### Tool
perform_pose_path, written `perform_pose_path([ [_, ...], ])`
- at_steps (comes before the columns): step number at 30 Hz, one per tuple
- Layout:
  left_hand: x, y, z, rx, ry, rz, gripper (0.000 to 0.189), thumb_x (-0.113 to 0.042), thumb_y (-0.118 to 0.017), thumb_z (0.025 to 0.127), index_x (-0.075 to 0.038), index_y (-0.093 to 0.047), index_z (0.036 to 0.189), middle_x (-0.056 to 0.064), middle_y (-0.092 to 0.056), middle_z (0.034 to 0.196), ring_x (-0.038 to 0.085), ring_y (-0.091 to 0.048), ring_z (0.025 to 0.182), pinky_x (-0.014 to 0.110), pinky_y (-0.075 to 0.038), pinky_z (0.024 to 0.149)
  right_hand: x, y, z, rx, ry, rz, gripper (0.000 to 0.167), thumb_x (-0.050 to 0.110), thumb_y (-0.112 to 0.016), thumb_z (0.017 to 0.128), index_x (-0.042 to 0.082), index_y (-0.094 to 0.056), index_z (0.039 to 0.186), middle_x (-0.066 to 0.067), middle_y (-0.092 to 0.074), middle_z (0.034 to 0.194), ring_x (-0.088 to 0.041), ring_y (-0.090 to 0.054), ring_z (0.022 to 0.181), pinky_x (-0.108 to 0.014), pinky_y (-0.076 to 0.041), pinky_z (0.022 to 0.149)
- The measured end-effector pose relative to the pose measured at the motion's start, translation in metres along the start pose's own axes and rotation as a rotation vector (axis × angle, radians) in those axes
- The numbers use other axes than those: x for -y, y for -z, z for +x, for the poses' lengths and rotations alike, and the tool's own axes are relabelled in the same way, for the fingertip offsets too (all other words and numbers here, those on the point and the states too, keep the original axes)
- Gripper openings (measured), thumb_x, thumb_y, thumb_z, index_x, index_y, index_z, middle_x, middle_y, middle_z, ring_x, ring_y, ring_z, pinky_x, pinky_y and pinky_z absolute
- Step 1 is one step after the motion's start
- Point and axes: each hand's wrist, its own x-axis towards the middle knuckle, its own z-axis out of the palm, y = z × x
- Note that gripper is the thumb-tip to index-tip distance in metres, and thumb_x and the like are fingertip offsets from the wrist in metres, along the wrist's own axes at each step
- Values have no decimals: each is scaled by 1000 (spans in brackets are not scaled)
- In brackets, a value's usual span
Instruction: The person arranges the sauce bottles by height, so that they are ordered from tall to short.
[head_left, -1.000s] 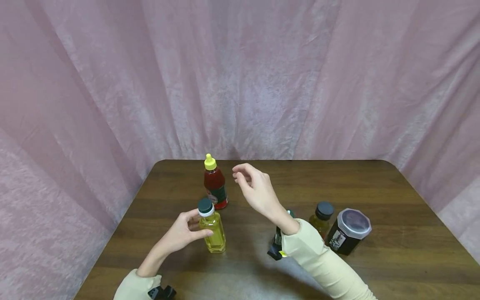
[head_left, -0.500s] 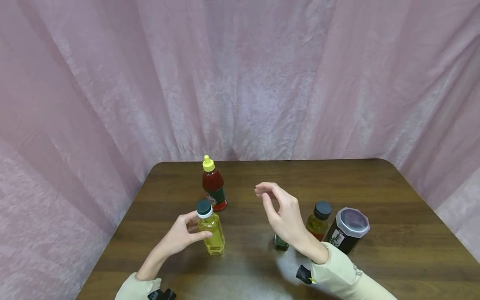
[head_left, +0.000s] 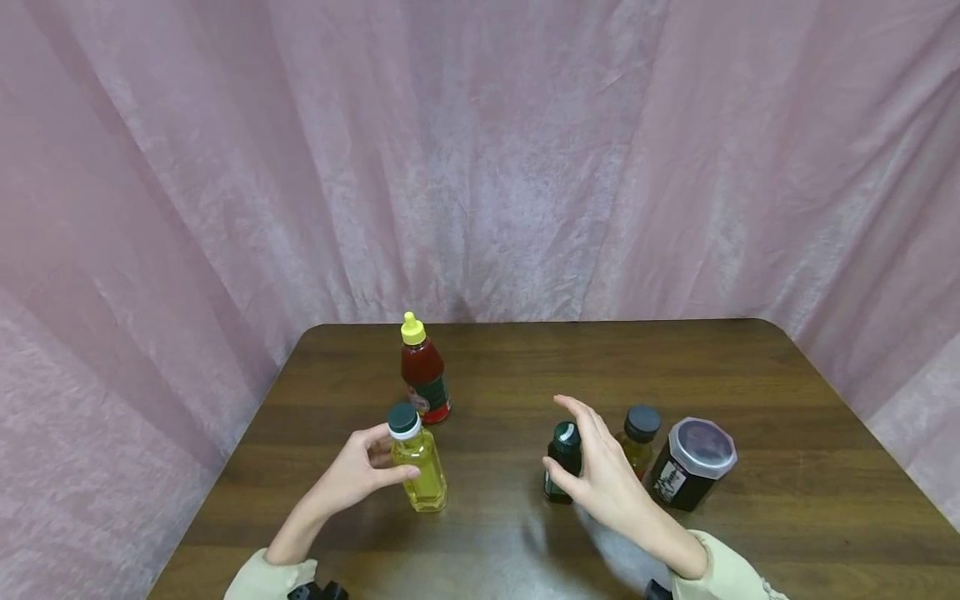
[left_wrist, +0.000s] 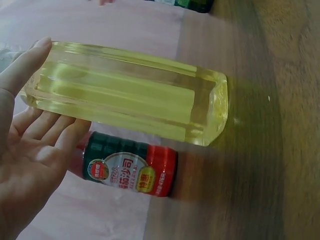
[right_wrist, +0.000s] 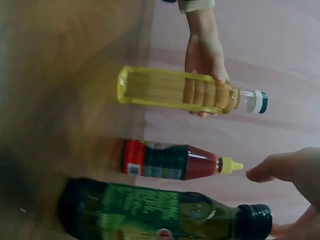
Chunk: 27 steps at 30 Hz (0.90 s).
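My left hand holds a bottle of yellow oil with a dark green cap, thumb on one side and fingers on the other. The bottle stands upright, its clear lower part showing in the left wrist view. Just behind it is a ketchup bottle with a yellow nozzle. My right hand is beside a dark green glass bottle, thumb and fingers spread apart. In the right wrist view, that bottle's green label shows, and its cap lies close to my fingers.
To the right of the green bottle stand a small bottle with a dark cap and a black jar with a clear lid. The wooden table ends at a pink curtain.
My right hand has moved right and toward me, from near the ketchup bottle to the dark green bottle. My left hand stays on the oil bottle.
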Motion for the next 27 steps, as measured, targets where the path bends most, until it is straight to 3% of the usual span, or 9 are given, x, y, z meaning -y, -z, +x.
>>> perform_pose_path([
  [5, 0, 0, 1, -5, 39, -28, 46, -5, -75, 82, 8, -57, 123, 27, -64, 115, 7, -68, 97, 24, -56, 83, -5, -2, -9, 88, -129, 85, 83, 8, -80, 77, 5, -31, 143, -15, -56, 132, -31, -58, 116, -46, -52, 89],
  [9, 0, 0, 1, -20, 40, -39, 46, -5, -76, 81, 7, -58, 121, 3, -70, 110, 10, -70, 94, 26, -57, 81, -9, -6, -16, 137, -223, 113, 80, 10, -79, 79, 6, -30, 143, -17, -58, 129, -33, -60, 115, -49, -51, 92],
  [12, 1, 0, 1, -31, 35, -54, 44, -4, -77, 79, 8, -60, 119, -12, -70, 105, 11, -71, 91, 27, -58, 79, -12, -10, -20, 167, -262, 108, 68, 10, -75, 82, 4, -36, 138, -15, -64, 117, -29, -63, 108, -46, -52, 89],
  [18, 3, 1, 0, -31, 11, -102, 43, 1, -76, 78, 14, -60, 115, -15, -72, 102, 12, -72, 89, 28, -59, 76, -15, -13, -23, 153, -220, 85, 43, 5, -72, 83, 1, -50, 120, -3, -62, 99, -20, -62, 100, -40, -52, 85],
  [22, 2, 1, 2, -22, -19, -114, 43, 1, -76, 79, 16, -58, 115, -14, -72, 102, 12, -72, 88, 29, -59, 75, -16, -13, -22, 138, -192, 100, 42, 0, -71, 81, 0, -52, 118, -3, -60, 99, -20, -61, 98, -38, -52, 83],
  [27, -2, 2, 8, -21, -2, -106, 46, 0, -76, 78, 16, -58, 117, -16, -71, 102, 12, -72, 88, 29, -59, 74, -17, -12, -22, 157, -194, 127, 45, -6, -69, 81, -2, -50, 122, -4, -58, 104, -22, -60, 102, -38, -52, 86],
])
